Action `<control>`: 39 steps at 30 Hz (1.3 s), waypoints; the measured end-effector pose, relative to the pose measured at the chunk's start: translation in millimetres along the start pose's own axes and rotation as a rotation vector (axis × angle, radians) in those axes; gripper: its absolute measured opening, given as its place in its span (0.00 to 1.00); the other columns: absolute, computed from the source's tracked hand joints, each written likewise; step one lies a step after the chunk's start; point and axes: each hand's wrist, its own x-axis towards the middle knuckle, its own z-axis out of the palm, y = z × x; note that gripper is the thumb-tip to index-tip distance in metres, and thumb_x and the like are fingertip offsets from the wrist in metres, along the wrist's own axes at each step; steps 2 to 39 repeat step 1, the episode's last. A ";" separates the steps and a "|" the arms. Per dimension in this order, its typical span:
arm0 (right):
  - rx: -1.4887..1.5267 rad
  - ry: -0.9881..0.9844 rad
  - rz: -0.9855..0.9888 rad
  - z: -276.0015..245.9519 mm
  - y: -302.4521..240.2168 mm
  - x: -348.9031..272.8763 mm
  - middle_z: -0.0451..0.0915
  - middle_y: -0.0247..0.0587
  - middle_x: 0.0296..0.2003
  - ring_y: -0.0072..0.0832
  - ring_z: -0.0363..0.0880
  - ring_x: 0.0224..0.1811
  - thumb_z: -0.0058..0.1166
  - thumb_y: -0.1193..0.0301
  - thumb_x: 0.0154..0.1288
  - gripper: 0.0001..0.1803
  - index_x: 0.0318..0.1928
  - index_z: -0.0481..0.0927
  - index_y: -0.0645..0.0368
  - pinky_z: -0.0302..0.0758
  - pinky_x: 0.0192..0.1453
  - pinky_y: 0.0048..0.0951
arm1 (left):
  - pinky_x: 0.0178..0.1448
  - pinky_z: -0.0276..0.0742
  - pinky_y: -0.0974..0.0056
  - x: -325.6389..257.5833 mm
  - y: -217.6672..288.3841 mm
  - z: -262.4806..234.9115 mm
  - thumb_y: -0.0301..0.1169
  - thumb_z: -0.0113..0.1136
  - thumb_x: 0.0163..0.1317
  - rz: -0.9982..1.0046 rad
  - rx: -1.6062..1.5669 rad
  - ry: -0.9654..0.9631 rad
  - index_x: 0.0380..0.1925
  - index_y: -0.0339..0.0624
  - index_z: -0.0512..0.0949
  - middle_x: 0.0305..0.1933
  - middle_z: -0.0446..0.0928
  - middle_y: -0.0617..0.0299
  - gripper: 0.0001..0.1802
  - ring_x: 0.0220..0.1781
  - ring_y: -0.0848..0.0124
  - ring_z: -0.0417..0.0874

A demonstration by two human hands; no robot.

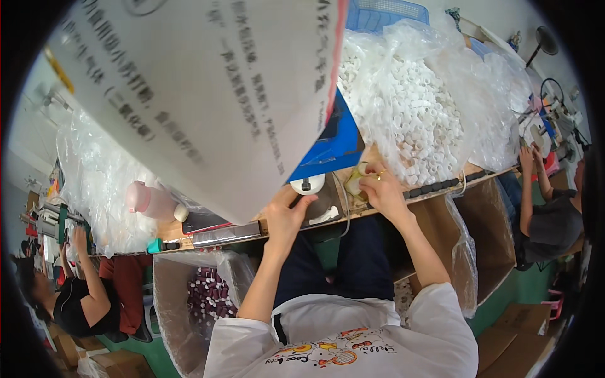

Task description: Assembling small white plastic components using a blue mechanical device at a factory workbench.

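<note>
My left hand (285, 213) is at the bench's front edge, thumb and fingers drawn together beside a white round fixture (310, 184) with a black fitting in its middle. Whatever it pinches is too small to make out. To the right, my right hand (384, 194), with a ring on one finger, has its fingertips closed on a yellowish roll (357, 183) that looks like clear tape. Under the fixture lies a dark plate with a small white patch (324, 216). Behind the hands leans a blue panel (343, 142).
A large printed white sheet (208, 107) hangs close, covering the upper left. Small white tubular parts (416, 120) heap in clear plastic behind. A pink bottle (150, 200) stands left. Below, a lined carton (173, 296) holds dark red-and-white parts (211, 296). Co-workers sit on both sides.
</note>
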 end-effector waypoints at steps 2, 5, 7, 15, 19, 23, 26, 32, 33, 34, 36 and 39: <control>0.008 -0.001 -0.009 2.4 -0.7 3.3 0.80 0.45 0.45 0.44 0.79 0.49 0.63 0.80 0.53 0.06 0.34 0.85 0.61 0.76 0.50 0.42 | 0.43 0.80 0.62 -5.2 0.5 2.4 0.30 0.77 0.54 0.155 0.123 0.073 0.44 0.42 0.88 0.41 0.89 0.56 0.16 0.38 0.63 0.88; 0.008 -0.001 -0.009 2.4 -0.7 3.3 0.80 0.45 0.45 0.44 0.79 0.49 0.63 0.80 0.53 0.06 0.34 0.85 0.61 0.76 0.50 0.42 | 0.43 0.80 0.62 -5.2 0.5 2.4 0.30 0.77 0.54 0.155 0.123 0.073 0.44 0.42 0.88 0.41 0.89 0.56 0.16 0.38 0.63 0.88; 0.008 -0.001 -0.009 2.4 -0.7 3.3 0.80 0.45 0.45 0.44 0.79 0.49 0.63 0.80 0.53 0.06 0.34 0.85 0.61 0.76 0.50 0.42 | 0.43 0.80 0.62 -5.2 0.5 2.4 0.30 0.77 0.54 0.155 0.123 0.073 0.44 0.42 0.88 0.41 0.89 0.56 0.16 0.38 0.63 0.88; 0.008 -0.001 -0.009 2.4 -0.7 3.3 0.80 0.45 0.45 0.44 0.79 0.49 0.63 0.80 0.53 0.06 0.34 0.85 0.61 0.76 0.50 0.42 | 0.43 0.80 0.62 -5.2 0.5 2.4 0.30 0.77 0.54 0.155 0.123 0.073 0.44 0.42 0.88 0.41 0.89 0.56 0.16 0.38 0.63 0.88; 0.008 -0.001 -0.009 2.4 -0.7 3.3 0.80 0.45 0.45 0.44 0.79 0.49 0.63 0.80 0.53 0.06 0.34 0.85 0.61 0.76 0.50 0.42 | 0.43 0.80 0.62 -5.2 0.5 2.4 0.30 0.77 0.54 0.155 0.123 0.073 0.44 0.42 0.88 0.41 0.89 0.56 0.16 0.38 0.63 0.88; 0.008 -0.001 -0.009 2.4 -0.7 3.3 0.80 0.45 0.45 0.44 0.79 0.49 0.63 0.80 0.53 0.06 0.34 0.85 0.61 0.76 0.50 0.42 | 0.43 0.80 0.62 -5.2 0.5 2.4 0.30 0.77 0.54 0.155 0.123 0.073 0.44 0.42 0.88 0.41 0.89 0.56 0.16 0.38 0.63 0.88; 0.008 -0.001 -0.009 2.4 -0.7 3.3 0.80 0.45 0.45 0.44 0.79 0.49 0.63 0.80 0.53 0.06 0.34 0.85 0.61 0.76 0.50 0.42 | 0.43 0.80 0.62 -5.2 0.5 2.4 0.30 0.77 0.54 0.155 0.123 0.073 0.44 0.42 0.88 0.41 0.89 0.56 0.16 0.38 0.63 0.88; 0.008 -0.001 -0.009 2.4 -0.7 3.3 0.80 0.45 0.45 0.44 0.79 0.49 0.63 0.80 0.53 0.06 0.34 0.85 0.61 0.76 0.50 0.42 | 0.43 0.80 0.62 -5.2 0.5 2.4 0.30 0.77 0.54 0.155 0.123 0.073 0.44 0.42 0.88 0.41 0.89 0.56 0.16 0.38 0.63 0.88; 0.008 -0.001 -0.009 2.4 -0.7 3.3 0.80 0.45 0.45 0.44 0.79 0.49 0.63 0.80 0.53 0.06 0.34 0.85 0.61 0.76 0.50 0.42 | 0.43 0.80 0.62 -5.2 0.5 2.4 0.30 0.77 0.54 0.155 0.123 0.073 0.44 0.42 0.88 0.41 0.89 0.56 0.16 0.38 0.63 0.88; 0.008 -0.001 -0.009 2.4 -0.7 3.3 0.80 0.45 0.45 0.44 0.79 0.49 0.63 0.80 0.53 0.06 0.34 0.85 0.61 0.76 0.50 0.42 | 0.43 0.80 0.62 -5.2 0.5 2.4 0.30 0.77 0.54 0.155 0.123 0.073 0.44 0.42 0.88 0.41 0.89 0.56 0.16 0.38 0.63 0.88; 0.008 -0.001 -0.009 2.4 -0.7 3.3 0.80 0.45 0.45 0.44 0.79 0.49 0.63 0.80 0.53 0.06 0.34 0.85 0.61 0.76 0.50 0.42 | 0.43 0.80 0.62 -5.2 0.5 2.4 0.30 0.77 0.54 0.155 0.123 0.073 0.44 0.42 0.88 0.41 0.89 0.56 0.16 0.38 0.63 0.88; 0.008 -0.001 -0.009 2.4 -0.7 3.3 0.80 0.45 0.45 0.44 0.79 0.49 0.63 0.80 0.53 0.06 0.34 0.85 0.61 0.76 0.50 0.42 | 0.43 0.80 0.62 -5.2 0.5 2.4 0.30 0.77 0.54 0.155 0.123 0.073 0.44 0.42 0.88 0.41 0.89 0.56 0.16 0.38 0.63 0.88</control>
